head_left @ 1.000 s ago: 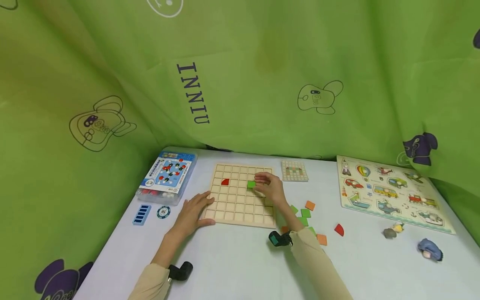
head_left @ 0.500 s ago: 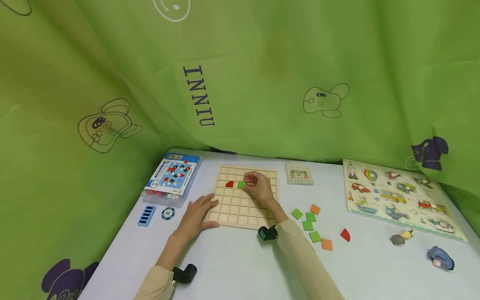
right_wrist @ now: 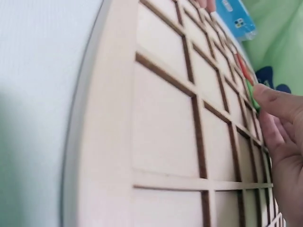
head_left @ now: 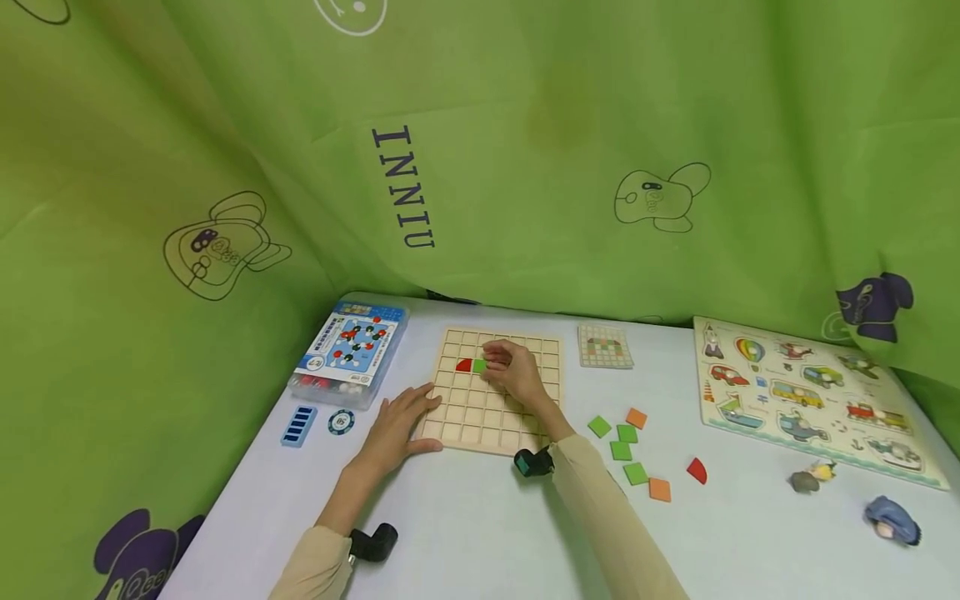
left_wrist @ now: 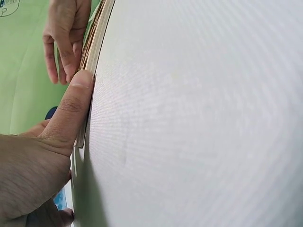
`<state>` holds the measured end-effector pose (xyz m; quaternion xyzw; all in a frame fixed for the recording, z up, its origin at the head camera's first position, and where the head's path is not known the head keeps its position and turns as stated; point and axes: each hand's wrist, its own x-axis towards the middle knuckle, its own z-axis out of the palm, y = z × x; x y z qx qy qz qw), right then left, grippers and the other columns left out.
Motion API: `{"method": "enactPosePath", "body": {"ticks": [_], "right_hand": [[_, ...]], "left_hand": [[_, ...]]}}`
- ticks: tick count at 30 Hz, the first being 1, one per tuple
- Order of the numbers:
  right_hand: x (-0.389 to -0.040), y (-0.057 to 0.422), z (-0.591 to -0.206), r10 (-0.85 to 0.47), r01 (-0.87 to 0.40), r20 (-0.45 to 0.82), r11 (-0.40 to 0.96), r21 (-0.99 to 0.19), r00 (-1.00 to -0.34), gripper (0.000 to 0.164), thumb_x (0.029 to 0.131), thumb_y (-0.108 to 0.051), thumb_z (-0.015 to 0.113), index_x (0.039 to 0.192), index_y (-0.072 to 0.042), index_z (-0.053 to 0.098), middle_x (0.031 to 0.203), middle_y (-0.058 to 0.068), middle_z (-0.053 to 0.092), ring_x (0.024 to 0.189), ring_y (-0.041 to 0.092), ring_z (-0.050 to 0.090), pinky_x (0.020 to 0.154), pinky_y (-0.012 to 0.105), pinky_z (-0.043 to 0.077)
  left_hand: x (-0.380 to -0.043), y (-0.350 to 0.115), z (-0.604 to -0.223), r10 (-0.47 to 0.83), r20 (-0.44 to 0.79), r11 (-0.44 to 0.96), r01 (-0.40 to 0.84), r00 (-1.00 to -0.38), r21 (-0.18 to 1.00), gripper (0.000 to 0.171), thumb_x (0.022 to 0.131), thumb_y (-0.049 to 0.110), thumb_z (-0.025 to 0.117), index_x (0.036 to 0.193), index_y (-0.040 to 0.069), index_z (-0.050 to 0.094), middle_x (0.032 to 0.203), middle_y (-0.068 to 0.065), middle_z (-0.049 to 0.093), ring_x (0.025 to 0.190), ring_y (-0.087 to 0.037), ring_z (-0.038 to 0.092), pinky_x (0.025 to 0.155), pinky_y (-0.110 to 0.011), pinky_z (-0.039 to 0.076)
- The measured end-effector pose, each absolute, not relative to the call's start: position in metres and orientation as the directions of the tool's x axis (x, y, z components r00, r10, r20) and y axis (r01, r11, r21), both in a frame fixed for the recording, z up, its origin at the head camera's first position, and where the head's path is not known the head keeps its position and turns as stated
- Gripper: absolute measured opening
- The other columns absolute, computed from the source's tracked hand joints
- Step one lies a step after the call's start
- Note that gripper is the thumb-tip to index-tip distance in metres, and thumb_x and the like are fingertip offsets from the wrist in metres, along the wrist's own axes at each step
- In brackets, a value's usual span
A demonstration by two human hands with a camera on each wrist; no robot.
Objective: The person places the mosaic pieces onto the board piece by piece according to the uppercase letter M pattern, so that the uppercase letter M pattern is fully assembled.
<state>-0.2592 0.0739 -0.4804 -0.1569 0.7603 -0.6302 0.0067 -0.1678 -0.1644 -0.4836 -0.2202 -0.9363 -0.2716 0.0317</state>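
Observation:
A wooden grid board (head_left: pixel 471 414) lies flat on the white table. My left hand (head_left: pixel 396 429) rests at its near left corner, fingers stretched over the left edge; in the left wrist view the thumb (left_wrist: pixel 71 106) lies along the board's near side. In the upper part of the grid, my right hand (head_left: pixel 519 377) pinches a green square tile (head_left: pixel 478 367) by its right side. That tile sits at the cell just right of a red quarter-circle piece (head_left: pixel 464 365). From the right wrist, the thumb touches the green tile (right_wrist: pixel 251 93); whether it lies fully flat is hard to tell.
Loose green tiles (head_left: pixel 621 451), orange tiles (head_left: pixel 660 489) and a red quarter-circle (head_left: pixel 697 471) lie right of the board. Behind them is a pattern card (head_left: pixel 604 347). A vehicle puzzle board (head_left: pixel 802 400) stands far right, a boxed molecule kit (head_left: pixel 348 350) at left.
My right hand has carried the green tile leftward across the grid, up beside the red quarter-circle piece. The left hand has stayed at the board's corner. The head view has shifted slightly.

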Motion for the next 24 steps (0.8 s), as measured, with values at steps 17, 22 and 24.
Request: {"method": "enactPosePath", "body": {"ticks": [17, 22, 24], "right_hand": [[-0.165, 0.202, -0.463, -0.229, -0.208, 0.138, 0.317, -0.925, -0.964, 0.034, 0.089, -0.003, 0.066, 0.120, 0.009, 0.058, 0.117, 0.026, 0.061, 0.103, 0.033, 0.063, 0.083, 0.022, 0.053], [-0.122, 0.248, -0.460, -0.137, -0.165, 0.118, 0.420, -0.892, -0.984, 0.032, 0.088, -0.008, 0.068, 0.117, 0.005, 0.062, 0.113, 0.020, 0.065, 0.097, 0.014, 0.064, 0.082, 0.017, 0.051], [-0.110, 0.262, -0.460, -0.098, -0.145, 0.111, 0.480, -0.865, -0.989, 0.031, 0.088, -0.009, 0.069, 0.116, 0.003, 0.063, 0.111, 0.018, 0.066, 0.095, 0.010, 0.064, 0.082, 0.016, 0.051]], "left_hand": [[-0.173, -0.162, -0.488, 0.409, 0.176, 0.745, 0.439, -0.895, 0.502, 0.069, 0.073, 0.037, 0.077, 0.131, 0.005, 0.056, 0.149, -0.014, 0.038, 0.135, -0.046, 0.030, 0.102, -0.074, 0.018], [-0.171, -0.167, -0.489, 0.415, 0.204, 0.738, 0.459, -0.887, 0.495, 0.069, 0.073, 0.036, 0.077, 0.131, 0.005, 0.056, 0.149, -0.015, 0.038, 0.134, -0.048, 0.032, 0.100, -0.076, 0.019], [-0.171, -0.168, -0.489, 0.417, 0.211, 0.734, 0.464, -0.884, 0.496, 0.069, 0.073, 0.036, 0.077, 0.131, 0.005, 0.056, 0.148, -0.016, 0.039, 0.133, -0.049, 0.032, 0.100, -0.076, 0.018]]}}
